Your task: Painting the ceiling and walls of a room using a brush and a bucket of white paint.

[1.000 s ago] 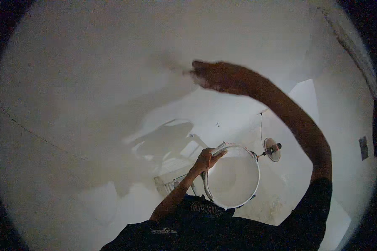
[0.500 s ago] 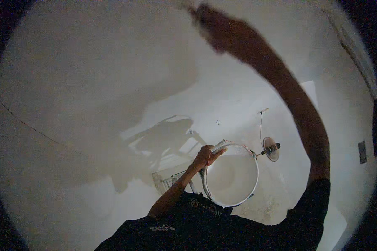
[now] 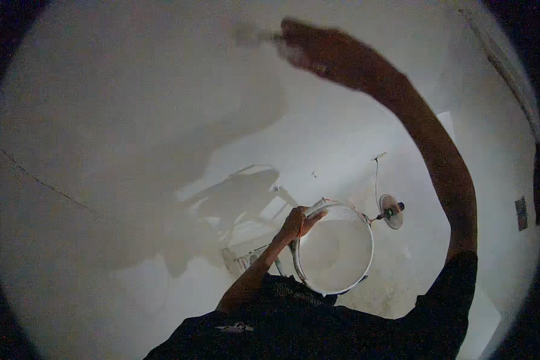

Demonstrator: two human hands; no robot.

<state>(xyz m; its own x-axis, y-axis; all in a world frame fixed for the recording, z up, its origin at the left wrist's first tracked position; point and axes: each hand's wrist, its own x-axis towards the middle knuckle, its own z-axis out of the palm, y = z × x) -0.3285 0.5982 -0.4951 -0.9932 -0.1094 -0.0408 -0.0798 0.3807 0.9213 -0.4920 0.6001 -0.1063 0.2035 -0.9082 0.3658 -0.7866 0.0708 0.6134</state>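
My left hand (image 3: 295,224) is closed round the rim and handle at the upper left of a round white bucket (image 3: 371,255), in front of my body. The bucket's inside looks pale, with whitish material in it. High above, my right arm stretches up and curves left. My right hand (image 3: 309,51) is closed on the handle of a paintbrush (image 3: 246,34), smeared by motion, its pale head pointing left against the pale wall (image 3: 162,72). Whether the bristles touch the wall, I cannot tell.
Just right of the bucket is a round lamp-like fixture (image 3: 392,211) with a thin cord. A ladder-like frame (image 3: 246,259) stands below left. My shadow falls on the wall. A crack (image 3: 54,189) runs along the left; a dark rectangular plate (image 3: 521,213) is at the right.
My right hand with the paintbrush has come down slightly, and the brush now points more to the left. My left hand still grips the bucket, which has barely shifted in view.
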